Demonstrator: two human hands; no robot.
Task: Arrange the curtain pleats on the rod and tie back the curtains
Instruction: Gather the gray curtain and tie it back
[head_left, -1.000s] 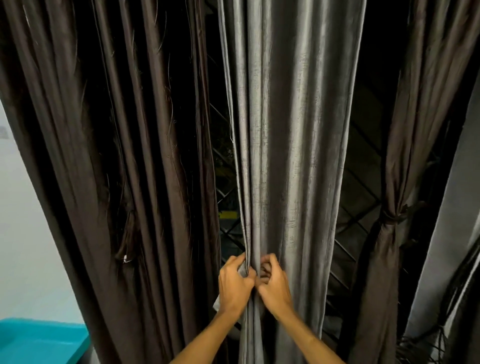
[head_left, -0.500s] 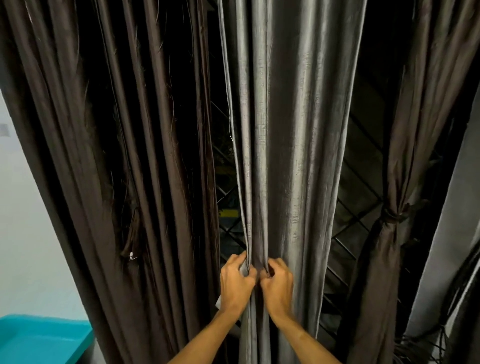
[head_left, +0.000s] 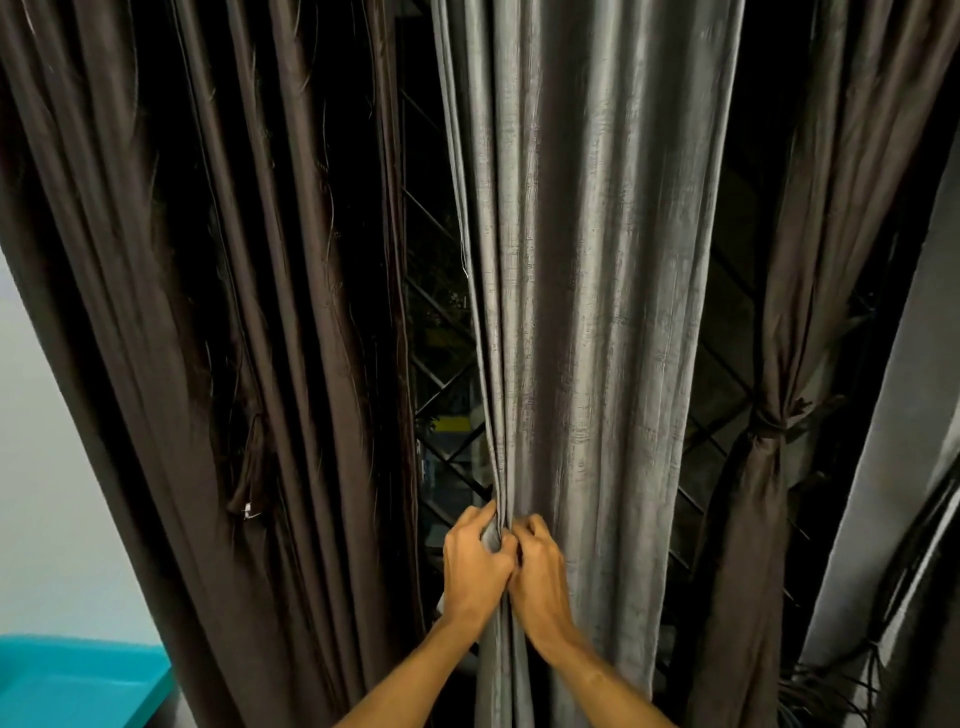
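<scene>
The grey curtain (head_left: 582, 312) hangs from above my grip down past it, a loose brown curtain (head_left: 208, 338) left of it, a tied brown curtain (head_left: 763, 493) to the right. My left hand (head_left: 475, 564) and right hand (head_left: 540, 571), touching, both pinch its gathered edge folds (head_left: 500, 488). I judge the slick cloth could slip free, spilling them.

No legible text, label, brand, number or sign anywhere in view.

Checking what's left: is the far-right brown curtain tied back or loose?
Tied back: a tie cinches the far-right brown curtain into a narrow bundle.
</scene>
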